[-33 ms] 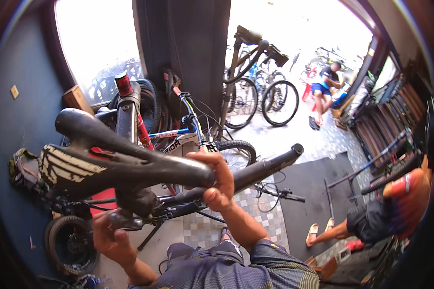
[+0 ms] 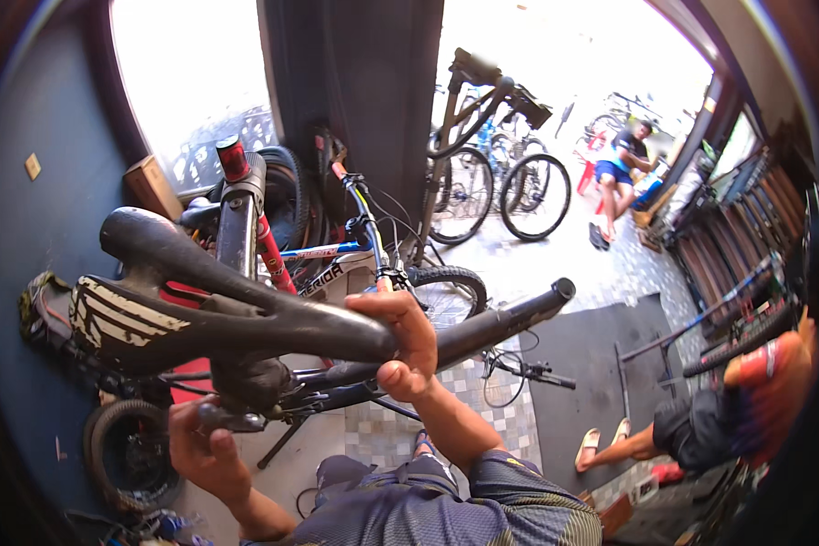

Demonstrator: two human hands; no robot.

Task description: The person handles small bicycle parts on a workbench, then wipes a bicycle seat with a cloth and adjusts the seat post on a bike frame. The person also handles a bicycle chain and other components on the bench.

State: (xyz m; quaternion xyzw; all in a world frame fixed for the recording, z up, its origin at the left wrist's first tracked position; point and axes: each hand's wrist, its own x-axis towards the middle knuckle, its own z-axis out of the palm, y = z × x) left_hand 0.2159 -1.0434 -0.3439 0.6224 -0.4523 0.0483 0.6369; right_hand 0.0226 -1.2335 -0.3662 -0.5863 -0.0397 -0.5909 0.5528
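Observation:
A black bicycle saddle (image 2: 273,332) with a worn white pattern at its rear fills the left middle of the head view. My right hand (image 2: 405,341) is closed round its nose, fingers above and thumb below. Under the saddle, my left hand (image 2: 209,455) curls its fingers and thumb round a dark lever-like part (image 2: 232,419), next to a dark clamp-like mass (image 2: 250,378). A black bike tube (image 2: 510,318) runs from behind my right hand toward the upper right. The saddle hides much of what lies beneath it.
Behind the saddle stands a repair-stand post with a red top (image 2: 234,159) and a white-and-blue bike (image 2: 337,268). A small wheel (image 2: 132,455) is at lower left. A person in an orange top (image 2: 769,382) is at right by a black mat (image 2: 573,364); another person (image 2: 623,164) sits outside.
The saddle and both my hands sit slightly further left in the picture, while the background has shifted a little right. Both grips look the same.

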